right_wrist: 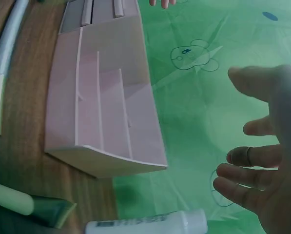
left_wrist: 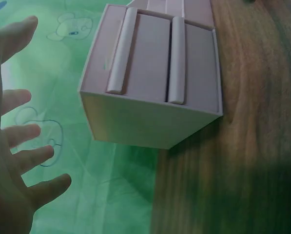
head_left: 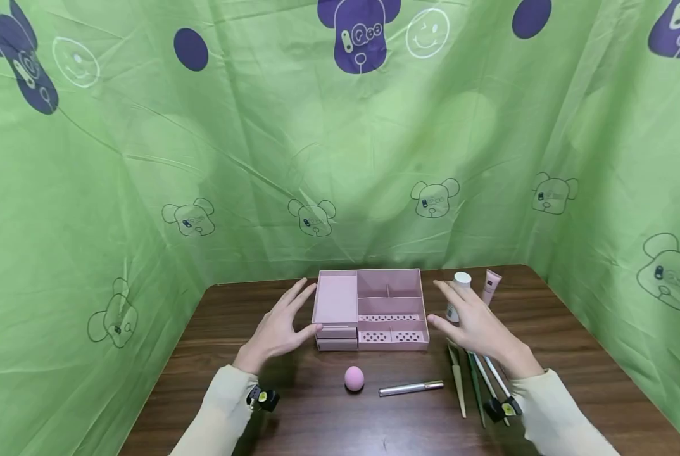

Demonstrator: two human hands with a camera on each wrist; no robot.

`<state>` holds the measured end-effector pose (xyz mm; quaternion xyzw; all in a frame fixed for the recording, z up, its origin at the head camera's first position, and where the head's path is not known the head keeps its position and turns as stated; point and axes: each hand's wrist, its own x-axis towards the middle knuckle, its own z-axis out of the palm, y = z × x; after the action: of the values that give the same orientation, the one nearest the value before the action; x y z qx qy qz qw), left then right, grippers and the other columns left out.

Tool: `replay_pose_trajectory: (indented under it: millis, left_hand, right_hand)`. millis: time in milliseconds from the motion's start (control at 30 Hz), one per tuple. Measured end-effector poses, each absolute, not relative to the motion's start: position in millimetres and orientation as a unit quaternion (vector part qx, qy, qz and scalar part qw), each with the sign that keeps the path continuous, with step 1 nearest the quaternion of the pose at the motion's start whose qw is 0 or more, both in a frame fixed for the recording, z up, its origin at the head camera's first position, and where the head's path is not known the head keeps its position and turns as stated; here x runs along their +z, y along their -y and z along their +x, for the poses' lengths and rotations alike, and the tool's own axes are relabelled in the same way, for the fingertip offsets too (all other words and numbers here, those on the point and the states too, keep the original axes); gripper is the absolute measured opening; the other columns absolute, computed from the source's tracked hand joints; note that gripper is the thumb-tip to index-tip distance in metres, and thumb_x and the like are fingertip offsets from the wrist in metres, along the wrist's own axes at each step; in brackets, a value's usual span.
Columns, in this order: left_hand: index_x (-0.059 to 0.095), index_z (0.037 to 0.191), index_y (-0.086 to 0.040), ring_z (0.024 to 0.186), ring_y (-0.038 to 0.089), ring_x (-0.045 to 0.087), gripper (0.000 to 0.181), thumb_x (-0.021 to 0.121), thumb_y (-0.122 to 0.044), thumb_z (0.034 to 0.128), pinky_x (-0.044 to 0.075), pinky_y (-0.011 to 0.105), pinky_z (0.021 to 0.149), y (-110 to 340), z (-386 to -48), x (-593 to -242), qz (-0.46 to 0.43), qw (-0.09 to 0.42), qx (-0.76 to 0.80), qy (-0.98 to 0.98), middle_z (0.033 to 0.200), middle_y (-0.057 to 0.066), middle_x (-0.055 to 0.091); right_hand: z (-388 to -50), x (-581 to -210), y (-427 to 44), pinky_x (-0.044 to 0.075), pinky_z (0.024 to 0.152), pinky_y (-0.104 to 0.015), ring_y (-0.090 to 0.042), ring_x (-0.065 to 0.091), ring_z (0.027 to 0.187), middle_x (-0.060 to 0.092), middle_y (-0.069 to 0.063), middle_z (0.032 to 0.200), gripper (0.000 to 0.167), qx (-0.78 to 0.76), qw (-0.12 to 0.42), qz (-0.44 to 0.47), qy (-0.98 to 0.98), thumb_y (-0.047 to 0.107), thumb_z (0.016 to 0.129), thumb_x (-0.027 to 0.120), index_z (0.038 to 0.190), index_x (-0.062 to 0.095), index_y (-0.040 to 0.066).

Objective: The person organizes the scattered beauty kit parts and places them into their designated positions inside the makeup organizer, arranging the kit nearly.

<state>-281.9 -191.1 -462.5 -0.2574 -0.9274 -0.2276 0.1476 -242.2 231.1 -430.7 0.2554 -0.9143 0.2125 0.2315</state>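
I see the left hand [head_left: 278, 327] and right hand [head_left: 484, 324], fingers spread, just apart from the pink drawer organizer's [head_left: 337, 299] sides, near the worktop's [head_left: 203, 364] far edge.

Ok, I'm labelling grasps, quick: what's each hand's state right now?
Left hand: open, holding nothing, beside the pink drawer organizer.
Right hand: open, holding nothing, at the pink drawer organizer's opposite side.

I've got the right hand [right_wrist: 264, 165] here, fingers extended, 1 wearing a thin dark band, and it's well apart from the pink organizer [right_wrist: 62, 92]. I see 2 drawer handles [right_wrist: 88, 10] up there! Bottom edge, a white bottle [right_wrist: 145, 225]; left, a silver tube [right_wrist: 11, 41] over brown wood [right_wrist: 30, 146]; behind, green curtain [right_wrist: 194, 107].
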Motion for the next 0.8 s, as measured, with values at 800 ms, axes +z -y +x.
replay_pose_trajectory:
  millis: [800]
  left_hand:
    - [0.045,0.141,0.007,0.13,0.046,0.046,0.061,0.071,-0.011,0.0888,0.046,0.049,0.103,171,-286,-479,-0.265,0.105,-0.501,0.817,0.147,0.027,0.04]
  right_hand:
    - [-242,-492,-235,0.054,0.06,-0.048,-0.027,0.066,0.07,0.071,-0.019,0.091,0.046,0.201,0.224,0.127,0.945,0.019,0.075,0.082,0.113,0.066,-0.002]
